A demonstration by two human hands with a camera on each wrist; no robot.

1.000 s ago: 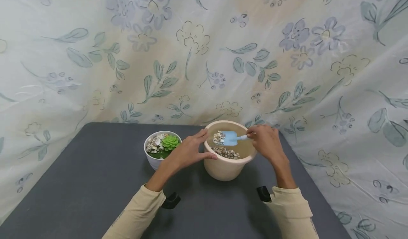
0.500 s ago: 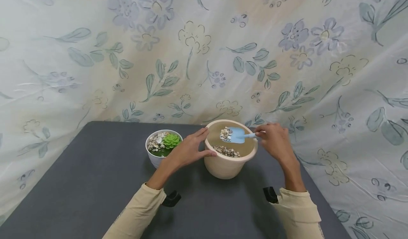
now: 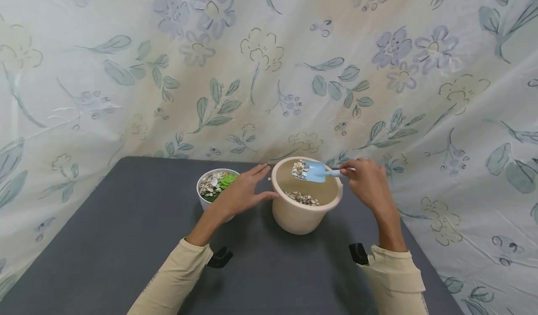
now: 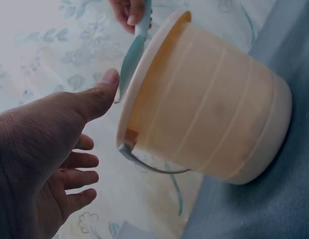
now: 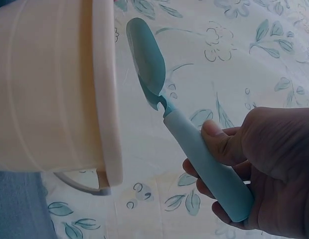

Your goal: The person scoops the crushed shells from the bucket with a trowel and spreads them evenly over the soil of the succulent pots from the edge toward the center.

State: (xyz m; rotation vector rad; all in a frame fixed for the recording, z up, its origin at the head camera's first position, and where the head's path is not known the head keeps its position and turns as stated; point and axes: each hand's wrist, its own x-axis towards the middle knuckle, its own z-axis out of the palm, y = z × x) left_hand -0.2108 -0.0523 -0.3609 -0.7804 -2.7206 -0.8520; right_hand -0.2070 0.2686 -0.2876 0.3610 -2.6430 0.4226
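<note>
My right hand (image 3: pixel 366 180) grips the handle of a light blue hand trowel (image 3: pixel 318 171). Small pebbles (image 3: pixel 300 169) lie heaped on the trowel's blade, which is over the mouth of a cream bucket (image 3: pixel 297 220). More pebbles (image 3: pixel 303 198) cover part of the bucket's floor. Beside the bucket's left rim is my left hand (image 3: pixel 240 194), fingers extended and thumb apart from them, holding nothing. In the right wrist view, thumb and fingers wrap round the trowel's handle (image 5: pixel 207 164). The left wrist view shows the bucket's wire handle (image 4: pixel 154 169) hanging down its side.
A white pot (image 3: pixel 201 196) with pebbles and a green succulent (image 3: pixel 227 180) stands left of the bucket, partly hidden behind my left hand. Both stand on a dark grey table (image 3: pixel 138 221). A floral curtain (image 3: pixel 277 81) hangs behind and at the right.
My left hand has come off the bucket's rim and moved slightly left, toward the white pot. The right hand has lifted the loaded trowel and drawn it a little to the right.
</note>
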